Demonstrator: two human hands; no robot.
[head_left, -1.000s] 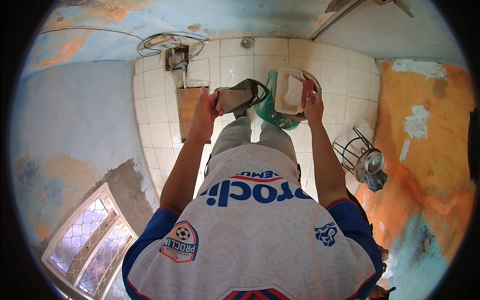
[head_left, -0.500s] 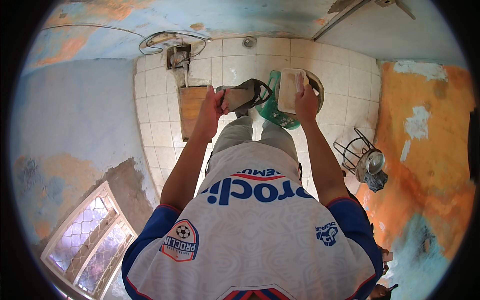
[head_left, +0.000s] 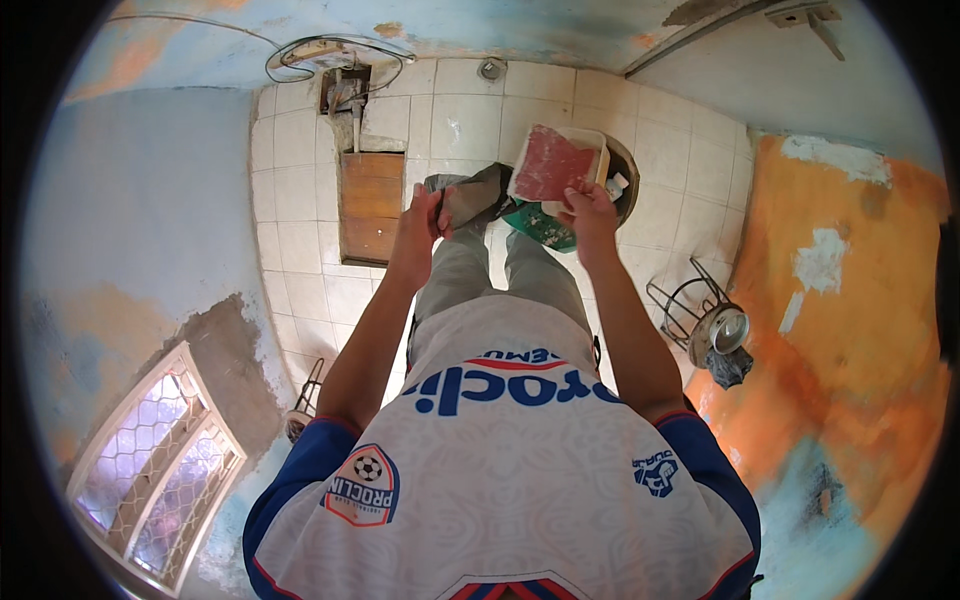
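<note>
My right hand pinches a square red sheet, which looks like sandpaper, by its lower right corner. Behind it a beige tray rests on a green plastic container, largely covered by the sheet. My left hand is closed on the near end of a flat grey-brown piece with black edging; its exact kind is unclear. This piece hangs over my lower legs, just left of the green container.
A brown round rim shows beside the tray, with a small white object there. At right stands a metal-framed stand with a shiny bowl. A wooden panel lies left of my feet; a barred window is lower left.
The red sheet in my right hand has turned from edge-on to face-up and shifted left across the tray. The grey-brown piece has tilted, its black loop no longer standing out.
</note>
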